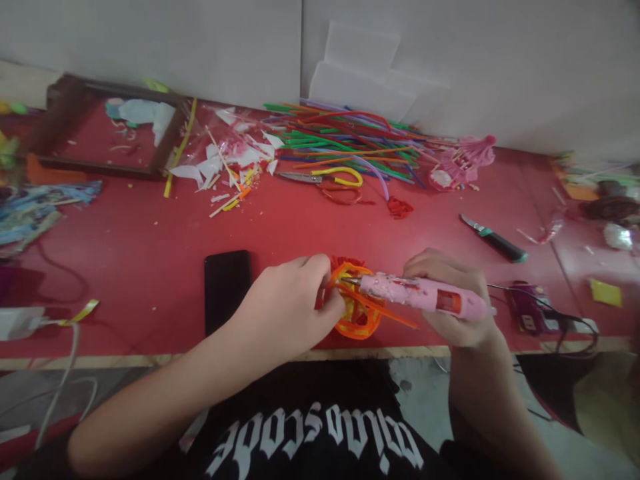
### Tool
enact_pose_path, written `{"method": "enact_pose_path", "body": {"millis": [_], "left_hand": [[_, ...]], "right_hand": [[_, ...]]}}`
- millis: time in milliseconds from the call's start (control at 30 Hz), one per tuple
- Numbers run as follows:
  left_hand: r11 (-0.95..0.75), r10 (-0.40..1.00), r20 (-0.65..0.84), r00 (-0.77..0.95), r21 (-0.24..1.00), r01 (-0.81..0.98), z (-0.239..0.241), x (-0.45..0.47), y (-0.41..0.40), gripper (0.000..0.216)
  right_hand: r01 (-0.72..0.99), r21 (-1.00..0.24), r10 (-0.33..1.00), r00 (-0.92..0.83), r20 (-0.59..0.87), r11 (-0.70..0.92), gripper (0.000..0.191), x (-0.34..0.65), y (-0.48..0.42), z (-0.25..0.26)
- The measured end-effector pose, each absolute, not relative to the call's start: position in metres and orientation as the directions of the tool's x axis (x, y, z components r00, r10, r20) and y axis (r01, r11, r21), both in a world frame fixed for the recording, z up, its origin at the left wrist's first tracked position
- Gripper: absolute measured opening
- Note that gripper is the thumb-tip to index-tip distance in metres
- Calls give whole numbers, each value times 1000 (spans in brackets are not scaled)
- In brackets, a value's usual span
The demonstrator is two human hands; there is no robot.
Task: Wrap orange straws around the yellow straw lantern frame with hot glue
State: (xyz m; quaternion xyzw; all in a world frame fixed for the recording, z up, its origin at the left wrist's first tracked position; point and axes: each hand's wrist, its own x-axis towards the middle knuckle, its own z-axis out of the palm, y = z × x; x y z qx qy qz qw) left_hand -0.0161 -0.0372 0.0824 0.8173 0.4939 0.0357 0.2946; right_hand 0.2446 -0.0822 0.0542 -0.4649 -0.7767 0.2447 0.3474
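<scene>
My left hand (pixel 290 303) is closed around the left side of a small orange and yellow strip-woven basket (pixel 356 313) near the table's front edge. My right hand (pixel 450 293) grips a pink glue gun (pixel 425 295), which lies across it pointing left. The gun's metal tip touches the basket's upper rim. A thin orange strip sticks out from the basket to the right, under the gun.
A black phone (pixel 227 287) lies left of my hand on the red table (pixel 150 247). Further back are scissors (pixel 325 179), a pile of coloured sticks (pixel 350 140), paper scraps, a dark wooden frame (pixel 100 127) and a knife (pixel 493 238). Cables and a plug (pixel 530 310) sit at the right.
</scene>
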Motion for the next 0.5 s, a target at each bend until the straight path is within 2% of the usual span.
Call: {"method": "enact_pose_path", "body": {"millis": [500], "left_hand": [[-342, 829, -228, 511, 516, 786, 82, -16, -38, 10]], "right_hand": [[568, -668, 877, -333, 347, 480, 9, 236, -79, 56]]}}
